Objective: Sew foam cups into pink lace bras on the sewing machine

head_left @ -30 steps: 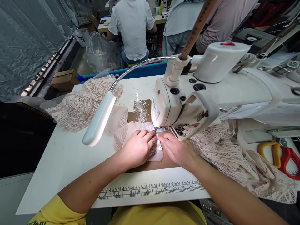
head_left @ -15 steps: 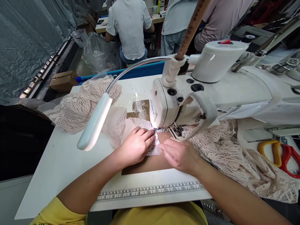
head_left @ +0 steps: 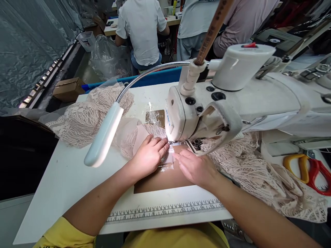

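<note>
A strip of pale lace fabric runs under the needle end of a white sewing machine. My left hand lies flat on the lace just left of the presser foot, its fingers stretched toward the foot. On the strip's right edge, my right hand pinches the fabric between thumb and forefinger. Beneath both hands is a brown plate on the white table. More lace bunches beyond my left hand. The stitching point itself is partly hidden by the machine head and my fingers.
A lamp on a bendable neck hangs over the table's left side. Heaped lace lies at the back left, more lace at the right. Red-handled scissors and a yellow handle are far right. Several people work behind.
The lace strip has moved forward under the machine, so less of it shows near me. Both hands have shifted slightly forward and left with it.
</note>
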Demonstrator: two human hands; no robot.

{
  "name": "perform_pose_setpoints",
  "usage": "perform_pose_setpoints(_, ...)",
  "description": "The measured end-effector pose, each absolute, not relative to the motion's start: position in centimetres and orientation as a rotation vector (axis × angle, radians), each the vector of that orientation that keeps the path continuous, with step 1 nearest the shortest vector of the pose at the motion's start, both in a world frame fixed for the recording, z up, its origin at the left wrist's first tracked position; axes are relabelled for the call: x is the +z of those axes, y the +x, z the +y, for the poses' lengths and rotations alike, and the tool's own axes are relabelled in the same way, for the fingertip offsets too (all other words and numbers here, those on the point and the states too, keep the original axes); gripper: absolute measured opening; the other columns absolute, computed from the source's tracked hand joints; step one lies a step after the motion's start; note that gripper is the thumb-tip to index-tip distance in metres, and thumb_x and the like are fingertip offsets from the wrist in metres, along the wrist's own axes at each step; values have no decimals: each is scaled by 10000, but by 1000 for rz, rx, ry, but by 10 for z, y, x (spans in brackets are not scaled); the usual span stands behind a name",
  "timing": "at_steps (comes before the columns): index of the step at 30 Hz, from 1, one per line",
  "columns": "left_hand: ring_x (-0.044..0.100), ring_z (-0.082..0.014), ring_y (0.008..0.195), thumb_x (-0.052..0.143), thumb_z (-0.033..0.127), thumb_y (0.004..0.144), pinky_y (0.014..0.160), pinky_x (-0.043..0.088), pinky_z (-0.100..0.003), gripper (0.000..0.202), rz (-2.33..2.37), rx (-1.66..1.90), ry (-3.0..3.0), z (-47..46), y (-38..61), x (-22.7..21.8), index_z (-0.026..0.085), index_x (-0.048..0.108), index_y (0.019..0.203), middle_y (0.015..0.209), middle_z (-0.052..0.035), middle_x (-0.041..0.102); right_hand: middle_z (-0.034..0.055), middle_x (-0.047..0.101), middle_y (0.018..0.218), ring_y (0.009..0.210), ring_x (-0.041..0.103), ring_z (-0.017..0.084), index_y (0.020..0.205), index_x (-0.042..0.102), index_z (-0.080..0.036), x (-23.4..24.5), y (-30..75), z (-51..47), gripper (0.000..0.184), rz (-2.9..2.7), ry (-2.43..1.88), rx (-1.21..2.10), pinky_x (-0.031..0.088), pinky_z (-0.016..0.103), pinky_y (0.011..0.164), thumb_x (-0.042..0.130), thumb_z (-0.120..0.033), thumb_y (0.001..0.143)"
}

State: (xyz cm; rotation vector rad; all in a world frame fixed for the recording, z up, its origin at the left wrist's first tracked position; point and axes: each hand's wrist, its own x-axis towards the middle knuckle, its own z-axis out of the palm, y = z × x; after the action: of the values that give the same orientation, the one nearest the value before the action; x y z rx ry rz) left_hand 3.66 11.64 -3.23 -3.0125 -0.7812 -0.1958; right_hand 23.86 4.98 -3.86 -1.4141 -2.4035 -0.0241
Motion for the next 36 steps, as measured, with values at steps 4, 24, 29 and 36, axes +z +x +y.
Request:
perform_pose_setpoints(4,545,-279,1094,462,115,893,982,370,-477,335,-891,-228,-2992,121,36,-33,120,589,1203,1149,-146,648,65,683,946,713,585,170,1118,685,-210,-36,233,53,373,-2391,-1525,-13,434,293,657,457,-113,839)
perform_pose_setpoints(24,496,-300,1188,509,412,888,999,380,-476,431,-1220,-549,-2952,130,23,-42,137,590,1210,1298,-165,554,42,693,815,678,629,169,917,675,-204,16,273,19,272,-2561,-1627,355,445,272,596,404,-204,930)
perform_pose_setpoints(29,525,-291,1173,502,270,884,1000,401,-488,313,-1402,-731,-2961,134,15,-44,138,654,1124,1259,-143,602,115,707,978,815,671,231,999,686,-159,-4,310,-18,250,-2647,-1795,64,515,329,694,526,-112,813)
perform_pose_setpoints(36,581,-208,1134,507,190,889,1031,437,-359,233,-981,-513,-3581,95,4,-10,208,720,981,1148,-63,684,140,666,1134,892,660,244,1241,598,-127,-39,325,-33,514,-2704,-1756,-208,543,334,707,454,-11,762)
